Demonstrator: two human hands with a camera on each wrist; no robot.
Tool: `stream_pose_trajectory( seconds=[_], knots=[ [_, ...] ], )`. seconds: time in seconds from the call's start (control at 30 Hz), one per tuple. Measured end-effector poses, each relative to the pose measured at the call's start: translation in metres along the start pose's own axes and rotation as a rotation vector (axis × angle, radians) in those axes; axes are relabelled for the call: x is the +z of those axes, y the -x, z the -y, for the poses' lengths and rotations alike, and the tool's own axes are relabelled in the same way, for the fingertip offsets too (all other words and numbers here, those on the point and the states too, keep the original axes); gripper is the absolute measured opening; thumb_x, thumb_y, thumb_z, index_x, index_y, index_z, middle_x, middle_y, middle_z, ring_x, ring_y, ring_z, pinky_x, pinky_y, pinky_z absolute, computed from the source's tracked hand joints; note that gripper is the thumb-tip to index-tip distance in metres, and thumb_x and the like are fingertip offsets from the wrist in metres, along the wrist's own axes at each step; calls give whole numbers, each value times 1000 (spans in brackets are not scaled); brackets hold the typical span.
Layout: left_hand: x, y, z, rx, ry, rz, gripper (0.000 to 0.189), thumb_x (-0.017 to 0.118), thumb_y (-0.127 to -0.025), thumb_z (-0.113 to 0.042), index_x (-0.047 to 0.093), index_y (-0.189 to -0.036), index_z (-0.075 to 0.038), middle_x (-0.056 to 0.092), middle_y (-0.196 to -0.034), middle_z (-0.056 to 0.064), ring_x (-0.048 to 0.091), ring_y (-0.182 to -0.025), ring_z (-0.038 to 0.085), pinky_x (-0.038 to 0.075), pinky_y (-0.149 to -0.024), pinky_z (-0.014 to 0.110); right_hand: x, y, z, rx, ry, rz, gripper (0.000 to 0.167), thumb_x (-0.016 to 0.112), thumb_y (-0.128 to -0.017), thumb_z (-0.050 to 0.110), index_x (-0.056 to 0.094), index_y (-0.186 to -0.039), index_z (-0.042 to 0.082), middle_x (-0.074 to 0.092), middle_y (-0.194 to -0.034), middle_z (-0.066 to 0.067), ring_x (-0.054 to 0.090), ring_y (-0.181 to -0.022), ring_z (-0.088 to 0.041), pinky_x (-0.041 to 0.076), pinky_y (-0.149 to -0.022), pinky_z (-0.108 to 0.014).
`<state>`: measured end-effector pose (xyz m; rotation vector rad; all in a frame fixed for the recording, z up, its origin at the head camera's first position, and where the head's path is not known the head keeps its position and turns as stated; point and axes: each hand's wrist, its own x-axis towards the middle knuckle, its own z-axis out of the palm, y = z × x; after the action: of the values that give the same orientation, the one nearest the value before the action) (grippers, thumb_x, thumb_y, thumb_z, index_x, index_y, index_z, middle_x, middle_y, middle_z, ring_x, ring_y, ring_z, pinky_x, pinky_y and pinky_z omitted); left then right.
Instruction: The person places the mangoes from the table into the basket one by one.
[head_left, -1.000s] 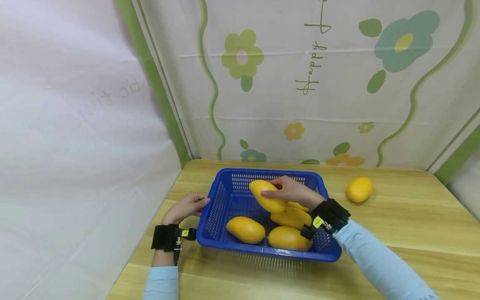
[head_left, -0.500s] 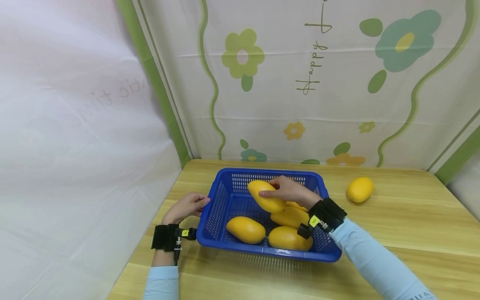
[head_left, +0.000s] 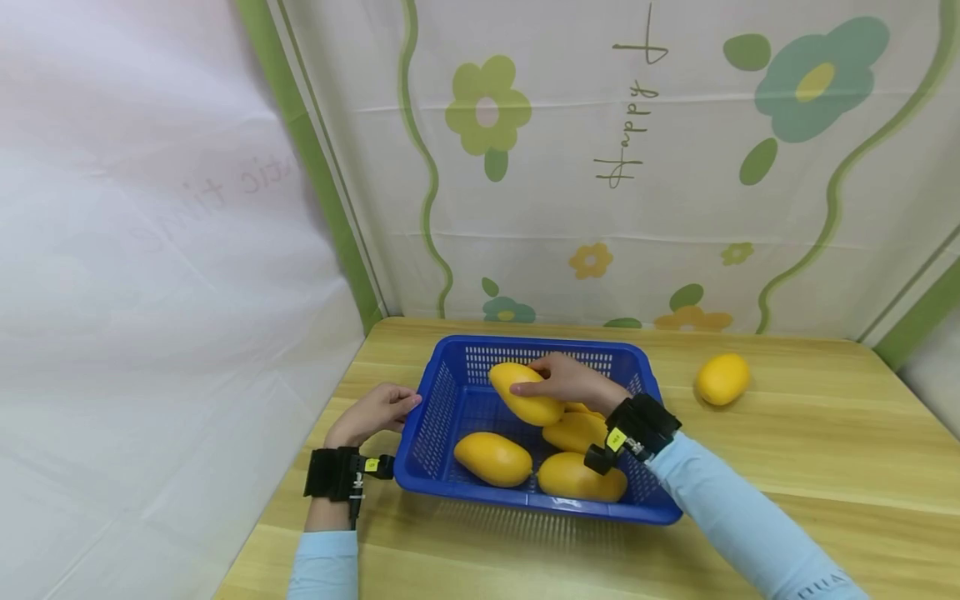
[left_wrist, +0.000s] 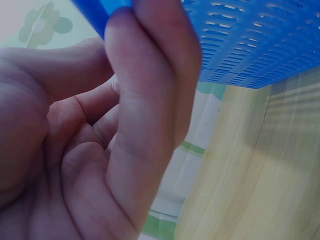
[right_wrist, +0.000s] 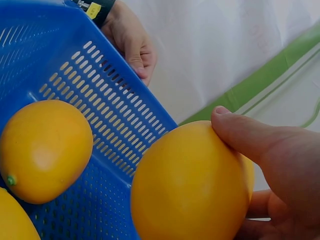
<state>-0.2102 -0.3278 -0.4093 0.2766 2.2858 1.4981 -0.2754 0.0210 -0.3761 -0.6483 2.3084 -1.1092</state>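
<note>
A blue plastic basket with slotted walls stands on the table. My left hand pinches its left rim; the left wrist view shows thumb and fingers meeting at that edge. Over the basket's back half, my right hand grips a yellow mango, thumb on the near side. In the right wrist view the held mango is raised above the basket floor. Inside lie several more: one mango at front left, another mango at front right, and a mango behind that, with one more mostly hidden.
One mango lies on the wooden table, to the right of the basket. A flowered curtain hangs behind the table, and a white cloth wall closes off the left side.
My right hand has shifted slightly left with the mango, still over the basket. The left hand stays at the rim, and the basket has not visibly moved.
</note>
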Motion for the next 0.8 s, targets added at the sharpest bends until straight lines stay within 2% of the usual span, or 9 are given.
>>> stream_pose_trajectory(
  seconds=[0.37, 0.8],
  knots=[
    [2, -1, 0, 9, 15, 7, 40, 46, -107, -28, 65, -114, 7, 74, -95, 9, 73, -83, 18, 62, -82, 37, 6, -4, 4, -1, 11, -5, 35, 71, -91, 45, 69, -94, 10, 45, -65, 0, 44, -59, -16, 30, -56, -25],
    [3, 0, -2, 0, 8, 1, 39, 45, -108, -27, 65, -111, 6, 73, -92, 7, 73, -82, 18, 62, -81, 38, 12, -12, 0, -4, 10, 7, 34, 73, -89, 44, 66, -88, 10, 42, -64, 1, 43, -58, -14, 30, -55, -24]
  ],
)
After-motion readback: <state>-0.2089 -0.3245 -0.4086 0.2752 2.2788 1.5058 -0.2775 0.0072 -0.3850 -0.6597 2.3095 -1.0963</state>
